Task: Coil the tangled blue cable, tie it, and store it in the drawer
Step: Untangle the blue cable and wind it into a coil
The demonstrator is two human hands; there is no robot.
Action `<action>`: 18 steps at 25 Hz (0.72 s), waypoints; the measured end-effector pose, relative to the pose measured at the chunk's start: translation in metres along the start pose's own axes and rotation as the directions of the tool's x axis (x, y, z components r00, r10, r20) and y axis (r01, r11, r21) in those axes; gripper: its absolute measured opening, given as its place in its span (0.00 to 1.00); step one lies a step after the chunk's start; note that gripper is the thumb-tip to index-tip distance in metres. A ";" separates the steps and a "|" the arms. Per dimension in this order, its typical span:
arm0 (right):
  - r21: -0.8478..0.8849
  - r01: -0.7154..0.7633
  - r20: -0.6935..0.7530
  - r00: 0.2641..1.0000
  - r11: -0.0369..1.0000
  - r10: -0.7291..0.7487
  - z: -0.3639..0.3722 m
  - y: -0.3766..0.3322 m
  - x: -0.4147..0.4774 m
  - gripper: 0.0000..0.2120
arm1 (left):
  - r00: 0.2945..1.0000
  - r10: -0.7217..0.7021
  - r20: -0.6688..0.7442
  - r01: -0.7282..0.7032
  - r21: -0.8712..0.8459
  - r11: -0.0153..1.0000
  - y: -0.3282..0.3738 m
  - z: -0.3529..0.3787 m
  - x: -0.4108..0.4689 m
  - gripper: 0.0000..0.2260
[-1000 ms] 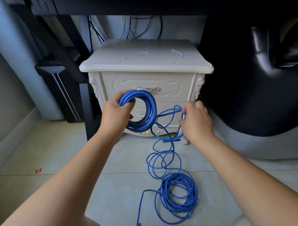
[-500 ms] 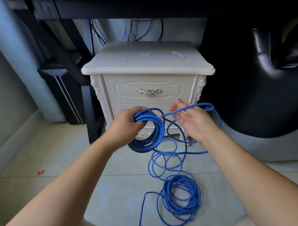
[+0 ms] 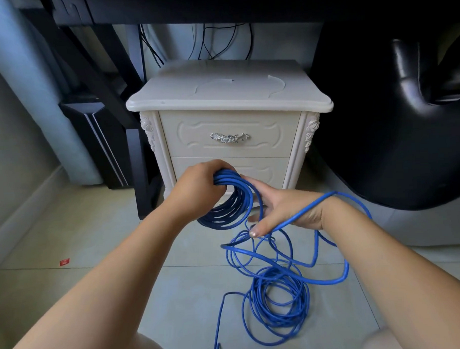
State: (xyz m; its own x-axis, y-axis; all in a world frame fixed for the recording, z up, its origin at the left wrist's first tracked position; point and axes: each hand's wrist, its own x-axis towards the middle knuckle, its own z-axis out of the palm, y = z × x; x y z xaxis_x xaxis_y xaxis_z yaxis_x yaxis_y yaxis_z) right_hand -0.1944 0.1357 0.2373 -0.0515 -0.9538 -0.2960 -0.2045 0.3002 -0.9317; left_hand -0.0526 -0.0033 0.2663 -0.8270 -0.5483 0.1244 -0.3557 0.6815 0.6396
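Blue cable coil clenched in left fingers; right fingers, outstretched, rest against it.

One cable, two drawers, two hands

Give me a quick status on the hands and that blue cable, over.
Left hand grips the coil. Right hand open, a strand across its palm. Loose cable tangled on the floor; top drawer shut.

Blue cable, cream nightstand
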 end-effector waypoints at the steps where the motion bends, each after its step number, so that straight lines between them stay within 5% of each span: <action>1: -0.036 -0.004 -0.045 0.999 0.999 0.002 0.004 0.001 0.002 0.55 | 1.000 -0.001 -0.013 0.001 -0.016 1.000 0.001 0.000 0.000 0.18; 3: -0.045 0.017 -0.238 0.971 0.999 -0.028 0.012 -0.001 0.007 0.51 | 0.999 0.025 0.028 -0.023 -0.080 0.996 0.003 0.004 -0.001 0.17; 7: -0.035 0.050 -0.491 0.869 0.998 -0.060 0.020 -0.013 0.009 0.16 | 0.993 0.045 0.108 -0.012 -0.283 0.959 0.011 0.014 -0.007 0.15; 10: 0.021 0.009 -0.617 0.787 1.000 0.006 0.022 -0.018 0.012 0.10 | 0.983 0.094 0.155 -0.020 -0.421 0.907 0.013 0.016 -0.012 0.23; 14: 0.147 -0.022 -0.687 0.717 0.989 0.118 0.019 -0.013 0.015 0.10 | 0.923 0.358 0.139 -0.346 -0.105 0.932 0.016 0.029 -0.021 0.27; 18: 0.333 0.027 -0.709 0.667 0.943 0.231 0.015 -0.014 0.017 0.12 | 0.873 0.479 0.090 -0.487 0.120 0.865 0.015 0.034 -0.024 0.19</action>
State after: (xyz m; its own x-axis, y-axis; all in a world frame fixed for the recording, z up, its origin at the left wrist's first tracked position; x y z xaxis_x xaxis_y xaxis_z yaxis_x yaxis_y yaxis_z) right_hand -0.1775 0.1150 0.2423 -0.7742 -0.5755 -0.2633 0.1314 0.2609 -0.9564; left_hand -0.0529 0.0360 0.2470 -0.9317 -0.1090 0.3464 0.0423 0.9148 0.4016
